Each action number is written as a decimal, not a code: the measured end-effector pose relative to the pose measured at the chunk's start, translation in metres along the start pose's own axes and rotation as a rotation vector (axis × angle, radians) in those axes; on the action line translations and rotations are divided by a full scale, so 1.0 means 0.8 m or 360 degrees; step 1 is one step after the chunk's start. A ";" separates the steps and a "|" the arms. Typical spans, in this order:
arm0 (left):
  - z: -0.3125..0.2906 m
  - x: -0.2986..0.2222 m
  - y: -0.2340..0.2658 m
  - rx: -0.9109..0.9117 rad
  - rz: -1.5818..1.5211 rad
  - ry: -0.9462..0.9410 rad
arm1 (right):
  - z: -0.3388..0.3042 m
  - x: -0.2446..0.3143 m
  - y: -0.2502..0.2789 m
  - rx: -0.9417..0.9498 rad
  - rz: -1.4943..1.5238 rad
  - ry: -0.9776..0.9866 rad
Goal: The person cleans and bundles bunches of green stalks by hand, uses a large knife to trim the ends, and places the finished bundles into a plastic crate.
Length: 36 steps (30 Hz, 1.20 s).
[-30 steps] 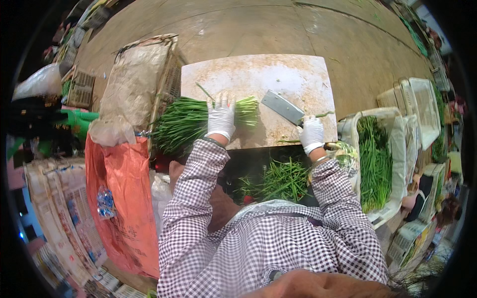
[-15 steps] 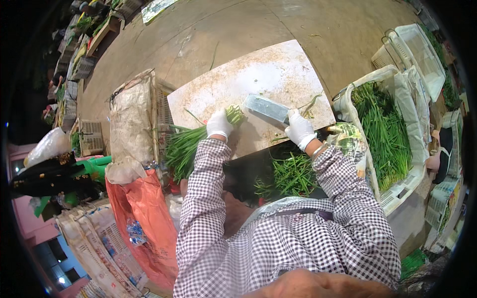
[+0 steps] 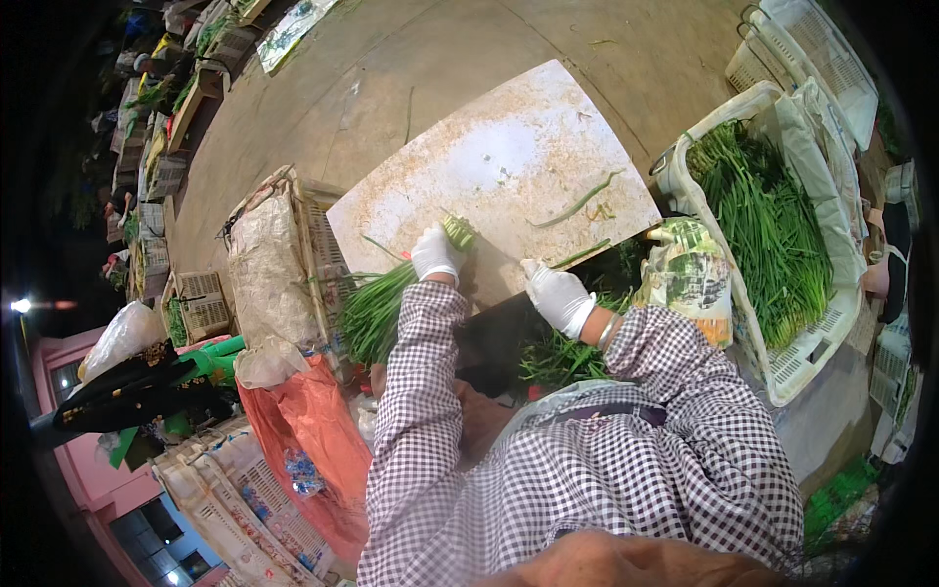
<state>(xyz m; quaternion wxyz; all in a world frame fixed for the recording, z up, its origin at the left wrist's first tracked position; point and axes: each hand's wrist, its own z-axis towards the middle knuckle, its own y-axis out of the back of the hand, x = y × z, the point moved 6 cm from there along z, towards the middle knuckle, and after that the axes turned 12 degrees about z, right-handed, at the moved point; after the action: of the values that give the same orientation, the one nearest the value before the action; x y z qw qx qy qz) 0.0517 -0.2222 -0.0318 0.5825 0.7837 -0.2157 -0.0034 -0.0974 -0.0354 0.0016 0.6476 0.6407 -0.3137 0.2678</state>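
Observation:
A bunch of long green chives (image 3: 380, 313) lies over the left near edge of a dirt-marked white board (image 3: 499, 147). My gloved left hand (image 3: 434, 256) is closed round the bunch just behind its pale, even ends. In my gloved right hand (image 3: 559, 296) is a cleaver (image 3: 500, 253), its blade turned nearly edge-on so that only a thin line shows. The blade's tip is close to the pale ends; whether it touches them I cannot tell. Loose green stalks (image 3: 584, 201) lie farther right on the board.
On the right, a white plastic crate (image 3: 773, 386) holds many chives, with another crate (image 3: 822, 44) beyond it. More greens (image 3: 562, 357) lie below the board, near my lap. A wrapped crate (image 3: 269, 245) and an orange-red sack (image 3: 313, 421) stand at the left.
My right hand has moved left and nearer to me. The cleaver has turned from flat-side up to edge-on, close to the chives' ends. My left hand keeps its hold.

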 end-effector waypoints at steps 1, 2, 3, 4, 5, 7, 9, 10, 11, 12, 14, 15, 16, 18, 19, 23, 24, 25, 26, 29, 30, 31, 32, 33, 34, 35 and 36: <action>0.002 0.000 -0.001 0.0017 0.0008 0.0008 | 0.001 0.008 0.000 -0.0022 0.0075 -0.0008; 0.003 0.001 -0.002 0.0033 0.0017 0.0017 | 0.002 0.008 -0.003 0.0016 0.0071 -0.0048; 0.002 0.000 -0.002 0.0000 -0.0005 0.0016 | 0.002 0.008 -0.007 0.0055 0.0067 -0.0086; 0.001 -0.001 0.001 -0.0008 -0.0016 0.0009 | 0.003 0.008 -0.009 0.0089 0.0064 -0.0125; 0.000 -0.001 0.004 -0.0016 -0.0027 0.0003 | 0.006 0.008 -0.011 0.0149 0.0066 -0.0179; 0.002 -0.002 0.004 0.0007 -0.0015 0.0029 | 0.011 0.010 -0.009 0.0190 0.0084 -0.0212; -0.001 0.002 0.001 0.0037 -0.0030 0.0041 | 0.017 0.015 -0.008 0.0270 0.0124 -0.0300; 0.001 -0.002 0.003 0.0048 -0.0039 0.0032 | 0.019 0.014 -0.007 0.0245 0.0144 -0.0307; 0.001 -0.005 0.007 0.0052 -0.0018 0.0038 | 0.021 0.014 -0.006 0.0221 0.0165 -0.0314; 0.003 -0.008 0.007 0.0066 -0.0001 0.0012 | 0.024 0.014 -0.005 0.0197 0.0186 -0.0320; 0.005 -0.006 0.000 0.0095 0.0035 -0.0016 | 0.032 0.019 -0.011 0.0320 0.0167 -0.0426; 0.006 -0.005 -0.002 0.0079 0.0055 -0.0004 | 0.036 0.023 -0.013 0.0383 0.0156 -0.0480; 0.006 -0.004 -0.005 0.0069 0.0073 0.0009 | 0.041 0.029 -0.009 0.0407 0.0178 -0.0507; 0.003 0.000 -0.011 0.0053 0.0111 0.0034 | 0.055 0.041 -0.003 0.0457 0.0225 -0.0563; 0.004 -0.001 -0.010 0.0068 0.0094 0.0034 | 0.062 0.035 -0.015 0.0444 0.0279 -0.0610; 0.009 -0.009 0.002 0.0058 0.0106 0.0003 | 0.100 -0.011 -0.088 0.0219 0.0366 -0.0521; 0.006 -0.007 0.001 0.0047 0.0121 0.0006 | 0.101 -0.010 -0.094 0.0217 0.0369 -0.0527; 0.003 -0.002 0.000 0.0045 0.0072 0.0006 | 0.102 -0.006 -0.096 0.0213 0.0371 -0.0531; 0.001 0.000 0.004 0.0052 0.0060 -0.0003 | 0.103 -0.003 -0.097 0.0208 0.0374 -0.0535; -0.002 0.003 0.018 0.0050 -0.0094 -0.0043 | 0.106 -0.015 -0.091 0.0278 0.0295 -0.0405; -0.011 0.007 0.031 -0.0023 -0.0172 -0.0114 | 0.108 -0.020 -0.088 0.0286 0.0271 -0.0367; -0.025 0.013 0.034 -0.0068 -0.0263 -0.0173 | 0.105 -0.010 -0.055 0.0334 0.0394 -0.0378; -0.032 0.017 0.037 -0.0178 -0.0342 -0.0216 | 0.108 -0.035 -0.046 0.0282 0.0316 -0.0321; -0.039 0.034 0.033 -0.0355 -0.0316 -0.0211 | 0.110 -0.027 -0.011 0.0289 0.0223 -0.0332; -0.049 0.047 0.027 -0.0528 -0.0288 -0.0210 | 0.112 -0.018 0.027 0.0293 0.0128 -0.0346; -0.060 0.052 0.017 -0.0498 -0.0189 -0.0150 | 0.122 -0.029 0.041 0.0228 0.0005 -0.0340; -0.064 0.054 0.009 -0.0478 -0.0092 -0.0096 | 0.139 -0.042 0.057 0.0152 -0.0124 -0.0333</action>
<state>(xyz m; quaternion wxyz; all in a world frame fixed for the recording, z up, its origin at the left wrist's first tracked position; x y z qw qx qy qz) 0.1013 -0.1922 0.0019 0.6861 0.6932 -0.2075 -0.0759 -0.1605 -0.1430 0.0046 0.5899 0.7070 -0.3414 0.1888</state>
